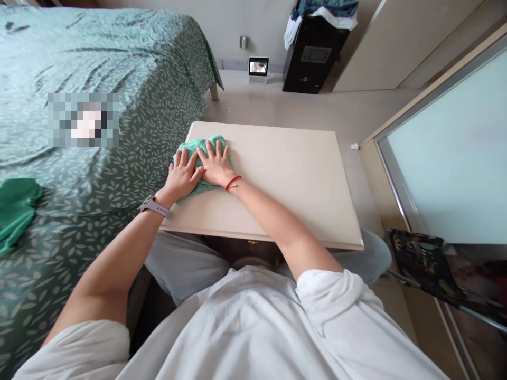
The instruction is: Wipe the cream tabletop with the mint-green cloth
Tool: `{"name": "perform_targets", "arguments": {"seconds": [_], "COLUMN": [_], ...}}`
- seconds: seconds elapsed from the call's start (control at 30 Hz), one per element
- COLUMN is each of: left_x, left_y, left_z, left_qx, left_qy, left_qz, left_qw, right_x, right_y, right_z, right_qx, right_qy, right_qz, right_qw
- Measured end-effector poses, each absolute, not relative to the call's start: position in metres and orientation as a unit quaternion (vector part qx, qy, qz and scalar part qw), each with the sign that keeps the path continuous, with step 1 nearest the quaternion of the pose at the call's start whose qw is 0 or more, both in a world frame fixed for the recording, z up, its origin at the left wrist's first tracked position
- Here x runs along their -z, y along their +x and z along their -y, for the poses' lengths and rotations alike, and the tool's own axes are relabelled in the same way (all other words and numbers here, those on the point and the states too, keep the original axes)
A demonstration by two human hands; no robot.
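A green cloth (206,184) lies bunched on the left end of a cream-coloured low table (285,174). Flat on the cloth rests my left hand (182,177), its fingers spread, with a watch at the wrist. Beside it my right hand (215,162) also presses palm-down on the cloth, fingers apart, a red string bracelet on that wrist. The two hands touch near the thumbs. Parts of the cloth are hidden beneath them.
A bed (158,79) with a green leaf-patterned sheet borders the table on the left; another green cloth (18,211) lies on it. Beyond the table stand a small screen (259,68) and a black cabinet (311,58). A frosted sliding door (455,148) is at right.
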State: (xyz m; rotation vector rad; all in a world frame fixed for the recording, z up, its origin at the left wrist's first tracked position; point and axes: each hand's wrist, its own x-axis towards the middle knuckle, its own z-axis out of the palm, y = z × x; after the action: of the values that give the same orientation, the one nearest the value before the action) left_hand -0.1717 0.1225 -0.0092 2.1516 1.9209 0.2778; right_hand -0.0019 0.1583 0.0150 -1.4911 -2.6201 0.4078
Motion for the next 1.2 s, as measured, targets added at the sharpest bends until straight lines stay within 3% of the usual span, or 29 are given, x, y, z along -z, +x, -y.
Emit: {"name": "perform_targets", "arguments": {"seconds": [0.3,0.57,0.8,0.97,1.2], "left_x": [-0.002,-0.003,0.001,-0.005,-0.003], "left_y": [-0.1,0.047,0.157,0.172,0.136], "left_z": [-0.13,-0.159,-0.153,-0.142,-0.139], "left_qx": [-0.056,-0.059,-0.058,-0.05,-0.045], "left_qy": [0.733,0.821,0.891,0.919,0.902], "left_qz": [-0.671,-0.558,-0.427,-0.362,-0.401], "left_qw": [0.094,0.104,0.141,0.146,0.15], "right_x": [-0.011,0.006,0.022,0.023,0.011], "right_y": [0.053,0.202,0.311,0.315,0.279], "right_z": [-0.16,-0.164,-0.111,-0.08,-0.094], "right_qx": [-0.158,-0.113,-0.055,-0.024,-0.034], "right_qy": [-0.495,-0.607,-0.728,-0.788,-0.766], "right_qz": [0.853,0.785,0.681,0.613,0.642], "right_qw": [0.053,0.057,0.065,0.057,0.002]}}
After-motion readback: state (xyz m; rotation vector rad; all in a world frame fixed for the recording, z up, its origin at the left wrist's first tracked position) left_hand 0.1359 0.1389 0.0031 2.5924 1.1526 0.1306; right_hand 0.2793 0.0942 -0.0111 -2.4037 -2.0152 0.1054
